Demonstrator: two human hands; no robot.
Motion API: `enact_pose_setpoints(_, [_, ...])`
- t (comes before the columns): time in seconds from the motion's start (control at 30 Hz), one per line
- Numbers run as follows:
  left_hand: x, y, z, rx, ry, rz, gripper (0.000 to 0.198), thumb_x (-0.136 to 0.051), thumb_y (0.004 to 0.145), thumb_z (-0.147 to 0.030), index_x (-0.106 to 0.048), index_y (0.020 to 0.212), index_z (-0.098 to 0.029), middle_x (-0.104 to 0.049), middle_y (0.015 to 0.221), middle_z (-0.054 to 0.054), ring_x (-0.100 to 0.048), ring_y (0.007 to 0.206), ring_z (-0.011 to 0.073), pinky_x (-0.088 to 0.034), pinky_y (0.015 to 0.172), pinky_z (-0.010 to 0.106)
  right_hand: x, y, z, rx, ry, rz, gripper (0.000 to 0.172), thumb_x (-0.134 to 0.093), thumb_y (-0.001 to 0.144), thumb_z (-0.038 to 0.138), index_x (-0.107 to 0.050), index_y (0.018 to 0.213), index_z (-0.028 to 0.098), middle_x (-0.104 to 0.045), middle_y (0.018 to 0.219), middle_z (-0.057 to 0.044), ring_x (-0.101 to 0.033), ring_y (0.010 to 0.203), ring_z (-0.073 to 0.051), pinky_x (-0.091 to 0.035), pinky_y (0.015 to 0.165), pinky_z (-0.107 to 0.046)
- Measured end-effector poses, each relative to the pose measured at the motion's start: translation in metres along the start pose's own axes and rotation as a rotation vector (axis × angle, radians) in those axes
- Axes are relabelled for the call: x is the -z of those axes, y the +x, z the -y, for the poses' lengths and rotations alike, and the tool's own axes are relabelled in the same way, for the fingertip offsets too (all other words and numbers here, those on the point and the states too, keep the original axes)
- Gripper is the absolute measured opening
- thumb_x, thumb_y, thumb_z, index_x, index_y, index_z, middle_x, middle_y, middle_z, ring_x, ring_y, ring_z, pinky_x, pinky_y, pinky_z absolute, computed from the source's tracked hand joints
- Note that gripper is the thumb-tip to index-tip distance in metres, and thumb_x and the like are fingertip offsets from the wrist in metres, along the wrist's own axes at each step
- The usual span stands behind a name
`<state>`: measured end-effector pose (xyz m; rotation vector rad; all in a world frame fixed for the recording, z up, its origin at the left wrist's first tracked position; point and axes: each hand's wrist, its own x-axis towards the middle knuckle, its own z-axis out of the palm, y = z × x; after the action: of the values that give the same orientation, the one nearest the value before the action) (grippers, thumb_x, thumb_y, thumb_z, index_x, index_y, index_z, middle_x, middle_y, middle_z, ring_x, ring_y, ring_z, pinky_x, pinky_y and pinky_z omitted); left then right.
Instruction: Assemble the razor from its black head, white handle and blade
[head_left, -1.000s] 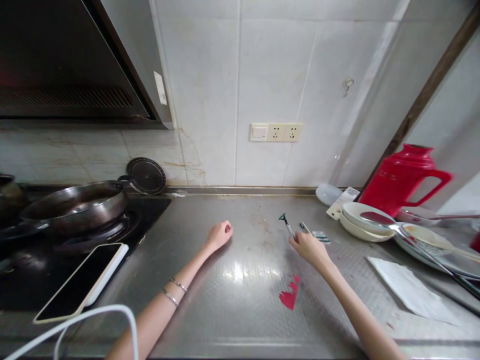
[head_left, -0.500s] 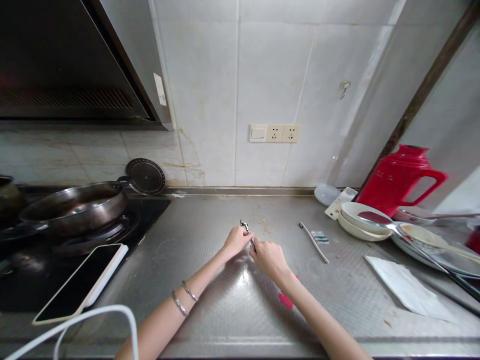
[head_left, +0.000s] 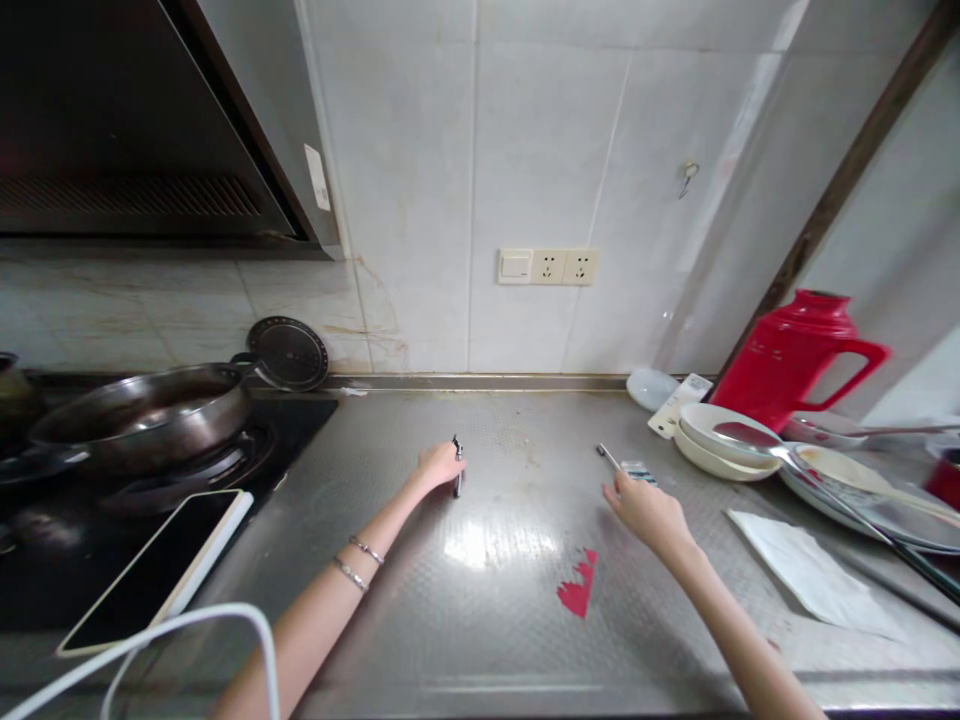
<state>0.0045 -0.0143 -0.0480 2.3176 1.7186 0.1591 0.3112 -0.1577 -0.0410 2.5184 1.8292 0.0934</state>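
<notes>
My left hand (head_left: 441,466) is closed around a slim metal razor (head_left: 458,486), held upright-looking over the steel counter with its small head pointing away from me. On the right, my right hand (head_left: 646,510) is down on a toothbrush (head_left: 609,458), fingers closed at its grey-white handle. The dark-bristled head shows beyond my fingers, while the rest of the handle is hidden beneath the hand. Just behind those fingers lies a small flat teal-and-white packet (head_left: 639,470). A torn red scrap (head_left: 577,585) rests on the counter between my forearms.
A pan (head_left: 142,415) sits on the black stove at left, with a phone (head_left: 154,570) and a white cable (head_left: 217,612) nearer me. At right are stacked bowls (head_left: 724,455), a red thermos (head_left: 787,355), and a folded white tissue (head_left: 810,570).
My hands were together on the razor. The right hand has let go and moved right onto the toothbrush; the left has shifted left with the razor. The red scrap is now uncovered.
</notes>
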Motion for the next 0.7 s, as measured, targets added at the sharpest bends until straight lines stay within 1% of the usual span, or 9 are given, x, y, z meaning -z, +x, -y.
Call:
enact_pose_setpoints(0.07, [-0.004,-0.002,-0.001,0.013,0.002,-0.006,0.026,-0.047,0.075,-0.031,-0.067,0.075,-0.014,-0.068,0.076,0.012,-0.064,0.076,0.0222,-0.041,0.061,0.026,-0.005,0.008,-0.027,-0.029,-0.026,0.033,0.036,-0.031,0.088,0.041,-0.056,0.097,0.016,-0.067,0.089,-0.016,-0.065,0.084,-0.031,-0.045,0.064,-0.037])
enact_pose_setpoints(0.13, [-0.007,-0.004,-0.004,0.029,0.006,-0.021,0.027,-0.047,0.076,-0.034,-0.067,0.075,-0.015,-0.068,0.078,0.012,-0.064,0.078,0.0229,-0.042,0.063,0.026,-0.008,0.015,-0.045,-0.038,-0.028,0.073,0.037,-0.032,0.088,0.042,-0.058,0.094,0.016,-0.067,0.091,-0.016,-0.064,0.086,-0.031,-0.045,0.065,-0.038])
enact_pose_setpoints(0.2, [-0.009,-0.006,-0.004,0.040,0.013,-0.045,0.029,-0.047,0.077,-0.036,-0.067,0.074,-0.015,-0.069,0.080,0.012,-0.064,0.081,0.0234,-0.042,0.064,0.026,-0.010,0.022,-0.055,-0.032,-0.015,0.116,0.037,-0.034,0.086,0.043,-0.059,0.091,0.016,-0.067,0.092,-0.015,-0.064,0.087,-0.031,-0.044,0.066,-0.037])
enact_pose_setpoints(0.27, [-0.011,-0.007,-0.003,0.041,0.016,-0.069,0.032,-0.046,0.078,-0.040,-0.066,0.073,-0.015,-0.068,0.080,0.013,-0.064,0.081,0.0239,-0.043,0.065,0.027,-0.011,0.029,-0.057,-0.008,0.007,0.161,0.037,-0.036,0.085,0.043,-0.061,0.089,0.016,-0.067,0.093,-0.015,-0.063,0.087,-0.030,-0.043,0.066,-0.035])
enact_pose_setpoints(0.37, [-0.015,-0.008,0.003,0.029,-0.006,-0.093,0.041,-0.041,0.081,-0.047,-0.066,0.071,-0.016,-0.068,0.080,0.012,-0.064,0.080,0.0235,-0.043,0.065,0.027,-0.013,0.038,-0.055,0.048,0.029,0.225,0.036,-0.037,0.085,0.040,-0.063,0.087,0.016,-0.066,0.094,-0.015,-0.063,0.087,-0.028,-0.042,0.064,-0.033])
enact_pose_setpoints(0.43, [-0.017,-0.010,0.007,0.014,-0.029,-0.100,0.044,-0.037,0.083,-0.048,-0.066,0.070,-0.017,-0.068,0.079,0.011,-0.064,0.078,0.0222,-0.042,0.064,0.027,-0.015,0.043,-0.053,0.066,0.038,0.252,0.034,-0.037,0.085,0.036,-0.064,0.086,0.015,-0.066,0.092,-0.015,-0.063,0.084,-0.026,-0.041,0.063,-0.031])
enact_pose_setpoints(0.53, [-0.020,-0.013,0.010,-0.008,-0.043,-0.095,0.044,-0.037,0.084,-0.047,-0.066,0.069,-0.017,-0.068,0.077,0.010,-0.064,0.077,0.0210,-0.041,0.064,0.026,-0.018,0.048,-0.046,0.076,0.056,0.245,0.033,-0.037,0.084,0.032,-0.065,0.085,0.014,-0.066,0.090,-0.015,-0.064,0.081,-0.024,-0.040,0.062,-0.028])
enact_pose_setpoints(0.63, [-0.021,-0.015,0.010,-0.004,-0.037,-0.086,0.043,-0.038,0.083,-0.047,-0.066,0.071,-0.017,-0.068,0.078,0.010,-0.063,0.078,0.0209,-0.041,0.064,0.026,-0.016,0.046,-0.026,0.075,0.088,0.187,0.036,-0.036,0.084,0.033,-0.066,0.081,0.013,-0.067,0.087,-0.016,-0.064,0.081,-0.024,-0.040,0.062,-0.028])
enact_pose_setpoints(0.7, [-0.021,-0.016,0.008,0.000,-0.029,-0.081,0.041,-0.039,0.083,-0.046,-0.066,0.072,-0.017,-0.068,0.080,0.010,-0.063,0.079,0.0210,-0.041,0.064,0.026,-0.012,0.039,0.000,0.077,0.126,0.135,0.039,-0.035,0.084,0.034,-0.067,0.077,0.013,-0.067,0.085,-0.017,-0.064,0.082,-0.024,-0.041,0.063,-0.027])
